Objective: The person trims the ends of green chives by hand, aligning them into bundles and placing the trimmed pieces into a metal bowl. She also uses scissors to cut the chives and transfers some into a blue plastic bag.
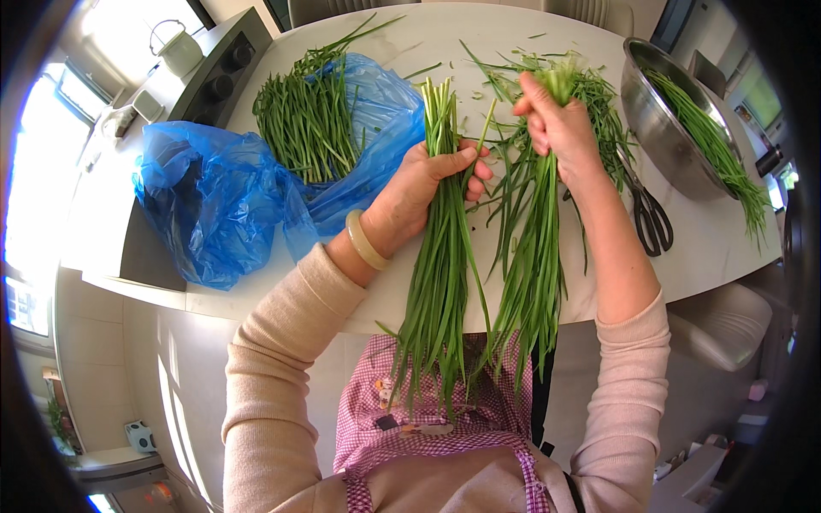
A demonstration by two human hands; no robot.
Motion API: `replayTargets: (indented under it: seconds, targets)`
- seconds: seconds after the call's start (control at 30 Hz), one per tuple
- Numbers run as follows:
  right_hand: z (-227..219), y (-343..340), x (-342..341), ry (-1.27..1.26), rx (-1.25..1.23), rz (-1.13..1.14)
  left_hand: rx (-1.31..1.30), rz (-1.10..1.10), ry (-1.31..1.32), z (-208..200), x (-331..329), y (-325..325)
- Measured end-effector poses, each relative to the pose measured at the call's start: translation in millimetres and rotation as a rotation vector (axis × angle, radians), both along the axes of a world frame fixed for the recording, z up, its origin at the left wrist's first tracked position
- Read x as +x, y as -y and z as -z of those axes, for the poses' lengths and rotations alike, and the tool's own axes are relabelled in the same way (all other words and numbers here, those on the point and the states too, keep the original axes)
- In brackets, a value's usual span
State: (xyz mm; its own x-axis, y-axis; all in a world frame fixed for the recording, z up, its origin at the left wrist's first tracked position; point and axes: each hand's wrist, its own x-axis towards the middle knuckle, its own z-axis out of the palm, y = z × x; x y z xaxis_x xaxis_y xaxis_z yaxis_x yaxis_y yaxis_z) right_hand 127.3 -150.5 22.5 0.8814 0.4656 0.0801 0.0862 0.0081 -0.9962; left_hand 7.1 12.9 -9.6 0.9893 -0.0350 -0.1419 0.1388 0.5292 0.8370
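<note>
In mid-frame the left hand [440,181] grips a bundle of garlic chives [440,256], fingers partly hidden behind it. Upper right of centre, the right hand [564,128] clasps a second bunch [540,248] — stem ends blurred — near scissors [637,190] whose blades are partly obscured.

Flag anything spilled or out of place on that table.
Loose thin green scraps lie scattered on the white, round-edged table near the right hand, and long green stalks overhang the rim of the round silver metal bowl; both look untidy.
</note>
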Motion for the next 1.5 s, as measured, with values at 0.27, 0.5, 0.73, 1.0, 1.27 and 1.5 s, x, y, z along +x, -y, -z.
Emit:
replayTargets:
  seconds: [0.27,0.5,0.73,1.0,1.27,1.5]
  targets:
    - [9.6,-8.9,-13.8,0.111,-0.026,-0.275,0.040,-0.014,0.001,-3.1,-0.7,-0.3]
    - [15.9,-13.5,-13.5,0.086,0.079,-0.174,-0.038,0.012,-0.012,-1.0,3.1,-4.3]
    - [-1.0,-0.7,1.3,-0.034,0.104,0.020,-0.049,0.007,-0.005,4.4,3.7,-5.7]
    - [0.9,-11.0,-5.0,-0.137,0.168,-0.002,0.048,-0.071,0.044,-4.5,0.9,6.9]
    - [3.8,-7.4,-18.7,-0.038,-0.043,-0.278,0.185,0.047,0.053,-1.3,-0.8,2.9]
    - [2.6,-4.5,-10.3,-0.114,0.070,-0.225,-0.034,-0.065,0.010,-3.4,0.9,-0.1]
